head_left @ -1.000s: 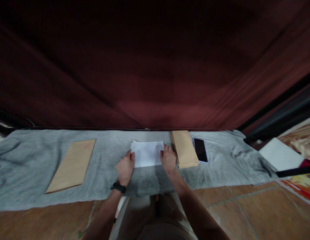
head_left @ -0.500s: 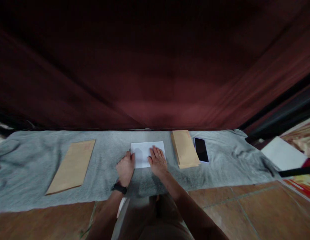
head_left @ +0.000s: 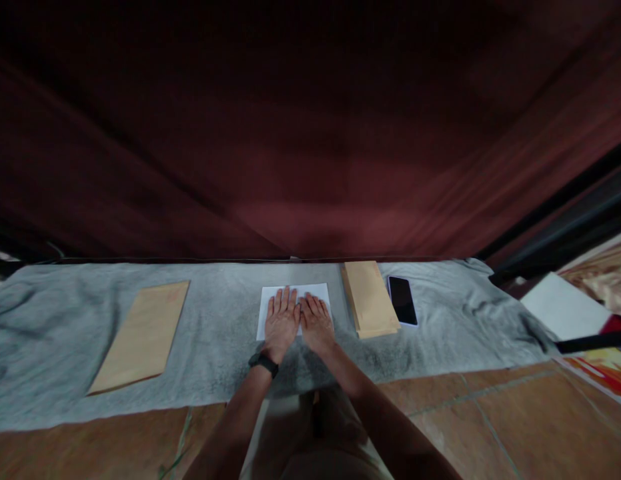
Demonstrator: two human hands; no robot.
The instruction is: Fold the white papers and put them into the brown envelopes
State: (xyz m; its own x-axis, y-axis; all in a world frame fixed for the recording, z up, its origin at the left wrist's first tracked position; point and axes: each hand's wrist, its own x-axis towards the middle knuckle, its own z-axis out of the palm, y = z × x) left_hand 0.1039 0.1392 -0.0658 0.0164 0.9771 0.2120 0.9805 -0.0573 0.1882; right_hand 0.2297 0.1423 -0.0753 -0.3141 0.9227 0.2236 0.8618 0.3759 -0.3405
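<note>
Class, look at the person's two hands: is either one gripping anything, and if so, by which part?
Nothing is gripped. The left hand and right hand lie flat, palms down, side by side on the middle of the white paper, pressing it against the grey towel.

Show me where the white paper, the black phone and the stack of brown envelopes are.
white paper (head_left: 317, 291): head view, bare far right corner.
black phone (head_left: 403, 300): head view, middle of the dark screen.
stack of brown envelopes (head_left: 370, 298): head view, middle of the top envelope.

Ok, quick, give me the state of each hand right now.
Left hand: open, flat on the white paper, holding nothing.
Right hand: open, flat on the same paper, holding nothing.
</note>
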